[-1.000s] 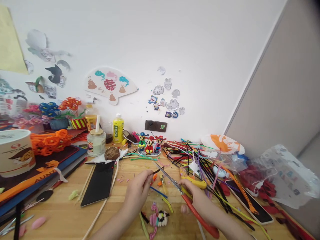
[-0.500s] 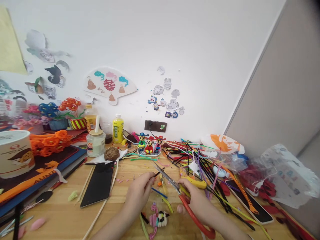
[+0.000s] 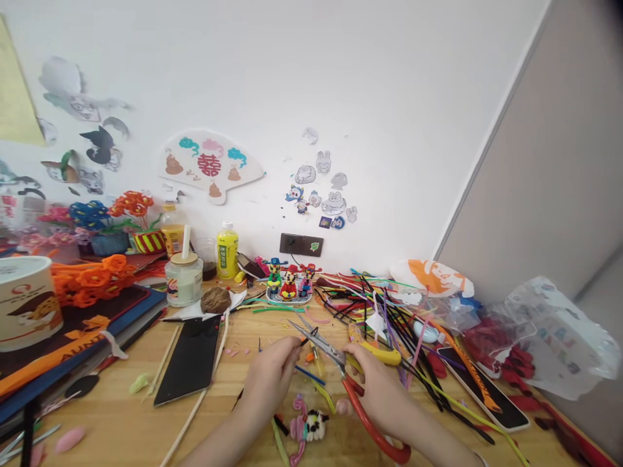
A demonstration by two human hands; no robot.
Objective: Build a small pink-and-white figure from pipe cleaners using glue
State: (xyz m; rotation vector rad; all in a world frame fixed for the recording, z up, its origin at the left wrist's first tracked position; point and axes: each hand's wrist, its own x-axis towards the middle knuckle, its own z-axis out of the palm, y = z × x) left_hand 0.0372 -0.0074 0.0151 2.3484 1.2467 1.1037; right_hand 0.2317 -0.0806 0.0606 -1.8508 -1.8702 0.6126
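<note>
Head view: left hand (image 3: pixel 275 370) pinches a black pipe cleaner (image 3: pixel 306 339) in its grip; right hand (image 3: pixel 377 379) clasps red-handled scissors (image 3: pixel 335 355), blades parted.

Craft desk (image 3: pixel 121 421), home or small studio, can't tell which: pipe cleaners (image 3: pixel 396 327) heaped up, scissors (image 3: pixel 353 397), fuzzy flowers (image 3: pixel 134 203), figures (image 3: pixel 290 277); drink bottle (image 3: pixel 228 253) and cup (image 3: pixel 29 314) alongside, cartoon cutouts (image 3: pixel 333 203) on the wall (image 3: pixel 389 97).

"What's hidden at your left grip (image 3: pixel 272 366)?"
"It covers part of the dark strip (image 3: pixel 310 336)."
"Your right grip (image 3: pixel 374 379)?"
"It hides part of the scissors (image 3: pixel 333 353)."
"Anything cut off?"
"Your paper cup (image 3: pixel 29 324) and yellow sheet (image 3: pixel 13 97), by the left edge."
</note>
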